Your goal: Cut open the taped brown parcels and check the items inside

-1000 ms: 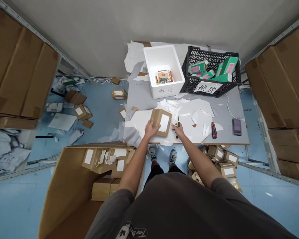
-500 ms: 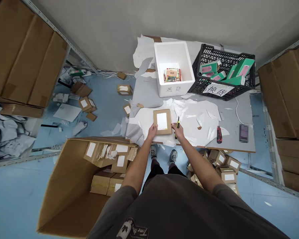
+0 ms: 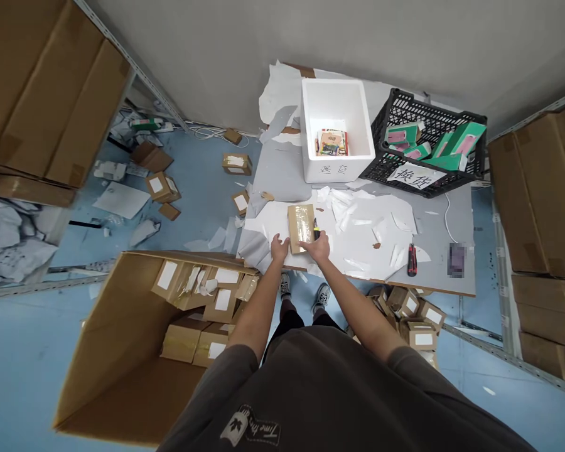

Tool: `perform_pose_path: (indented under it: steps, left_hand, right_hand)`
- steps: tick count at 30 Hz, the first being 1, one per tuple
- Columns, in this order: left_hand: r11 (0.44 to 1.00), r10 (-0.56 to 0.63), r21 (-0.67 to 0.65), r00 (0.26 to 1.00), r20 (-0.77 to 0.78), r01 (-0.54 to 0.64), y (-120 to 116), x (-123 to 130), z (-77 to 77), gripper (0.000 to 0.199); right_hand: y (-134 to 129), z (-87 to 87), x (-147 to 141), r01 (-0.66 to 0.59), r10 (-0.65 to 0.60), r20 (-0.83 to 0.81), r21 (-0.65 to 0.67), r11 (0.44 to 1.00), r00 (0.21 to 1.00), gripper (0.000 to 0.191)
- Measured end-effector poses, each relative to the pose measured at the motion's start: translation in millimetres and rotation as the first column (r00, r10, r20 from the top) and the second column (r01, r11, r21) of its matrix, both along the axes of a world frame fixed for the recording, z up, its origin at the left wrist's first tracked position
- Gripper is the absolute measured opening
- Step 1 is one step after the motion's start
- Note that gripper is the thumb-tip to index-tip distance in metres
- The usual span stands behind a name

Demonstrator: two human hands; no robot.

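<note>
A small cardboard box (image 3: 301, 221) lies on the white paper near the table's front edge, with shiny clear tape over its upper side. My right hand (image 3: 318, 247) holds a yellow-and-black utility knife (image 3: 316, 230), its blade end pointing away from me. The fingertips of that hand also rest on the box's near right part. At the box's near left corner is my left hand (image 3: 279, 248), fingers apart and gripping nothing. Whether its fingertips touch the box I cannot tell.
Behind stand a white foam bin (image 3: 338, 168) holding small packets and a black crate (image 3: 475, 147) of green boxes. A red-and-black knife (image 3: 412, 259) and a blurred phone-like item (image 3: 456, 259) lie right. A big open carton (image 3: 108, 351) of parcels stands at left.
The box has been turned over: its white label was facing up and now the taped side shows. My left hand has loosened from its edge; my right hand has moved left onto it.
</note>
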State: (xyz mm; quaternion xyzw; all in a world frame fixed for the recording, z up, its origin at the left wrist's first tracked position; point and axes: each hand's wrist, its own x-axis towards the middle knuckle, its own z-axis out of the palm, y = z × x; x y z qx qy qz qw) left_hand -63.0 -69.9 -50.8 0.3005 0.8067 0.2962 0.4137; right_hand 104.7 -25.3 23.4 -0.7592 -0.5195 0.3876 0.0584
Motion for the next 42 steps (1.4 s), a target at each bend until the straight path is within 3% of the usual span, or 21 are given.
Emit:
perform_pose_path:
  steps: [2, 4, 6, 8, 10, 12, 14, 17, 20, 23, 27, 33, 36, 39, 42]
  left_hand:
    - [0.999, -0.043, 0.029, 0.993, -0.112, 0.046, 5.3, -18.8, 14.4, 0.069]
    - [0.967, -0.209, 0.104, 0.954, -0.214, 0.235, 16.4, -36.9, 33.3, 0.078]
    - [0.834, -0.485, 0.112, 0.816, -0.315, 0.54, 32.9, -51.3, 54.0, 0.096]
    - [0.637, -0.721, -0.009, 0.591, -0.362, 0.771, 51.6, -60.1, 72.9, 0.124]
    - [0.482, -0.848, -0.173, 0.408, -0.338, 0.859, 67.7, -62.7, 86.9, 0.147]
    - [0.421, -0.888, -0.281, 0.328, -0.323, 0.863, 76.5, -58.7, 94.9, 0.155]
    - [0.441, -0.877, -0.318, 0.327, -0.352, 0.839, 77.1, -47.7, 97.9, 0.154]
    - [0.541, -0.826, -0.329, 0.415, -0.383, 0.774, 69.4, -19.3, 98.3, 0.147]
    - [0.627, -0.776, -0.352, 0.513, -0.368, 0.695, 63.7, 12.1, 98.7, 0.14]
    - [0.661, -0.749, -0.357, 0.552, -0.366, 0.661, 63.6, 30.3, 98.2, 0.138]
    - [0.686, -0.725, -0.299, 0.59, -0.355, 0.663, 64.4, 31.4, 93.1, 0.139]
    - [0.724, -0.686, -0.197, 0.655, -0.317, 0.662, 65.1, 29.4, 82.1, 0.138]
    - [0.731, -0.678, -0.202, 0.662, -0.319, 0.652, 66.1, 30.7, 79.1, 0.137]
    - [0.745, -0.664, -0.195, 0.676, -0.32, 0.638, 65.8, 29.7, 77.3, 0.137]
    - [0.751, -0.656, -0.182, 0.686, -0.315, 0.635, 64.5, 27.1, 76.2, 0.137]
  right_hand:
    - [-1.6, 2.0, -12.5, -0.012, 0.012, 0.011, -0.01, 1.0, 1.0, 0.083]
    - [-2.5, 3.5, -15.4, 0.001, -0.001, -0.003, -0.013, 1.0, 1.0, 0.086]
    - [-1.7, 4.5, -8.6, 0.003, -0.003, -0.049, 0.01, 1.0, 0.999, 0.082]
    - [2.4, 6.4, 4.6, -0.022, 0.028, -0.133, 0.043, 0.999, 0.991, 0.068]
    - [11.5, 11.1, 18.4, -0.054, 0.069, -0.212, 0.074, 0.996, 0.975, 0.051]
    - [26.0, 19.5, 26.8, -0.077, 0.098, -0.254, 0.089, 0.993, 0.962, 0.044]
    - [44.2, 30.1, 26.3, -0.125, 0.144, -0.272, 0.087, 0.988, 0.951, 0.043]
    - [72.8, 44.5, 11.0, -0.269, 0.275, -0.247, 0.06, 0.961, 0.929, 0.038]
    - [96.2, 52.0, -7.3, -0.41, 0.411, -0.038, 0.034, 0.911, 0.911, 0.034]
    - [110.2, 53.4, -16.9, -0.537, 0.539, 0.148, -0.056, 0.842, 0.83, 0.035]
    - [114.7, 52.7, -20.5, -0.593, 0.603, 0.25, -0.124, 0.796, 0.757, 0.037]
    - [108.9, 52.4, -30.5, -0.576, 0.577, 0.319, -0.109, 0.81, 0.751, 0.039]
    - [109.0, 52.4, -34.9, -0.559, 0.579, 0.344, -0.168, 0.812, 0.739, 0.038]
    - [109.7, 54.9, -35.5, -0.573, 0.645, 0.333, -0.296, 0.764, 0.688, 0.043]
    - [107.9, 59.8, -31.2, -0.587, 0.695, 0.287, -0.38, 0.714, 0.659, 0.037]
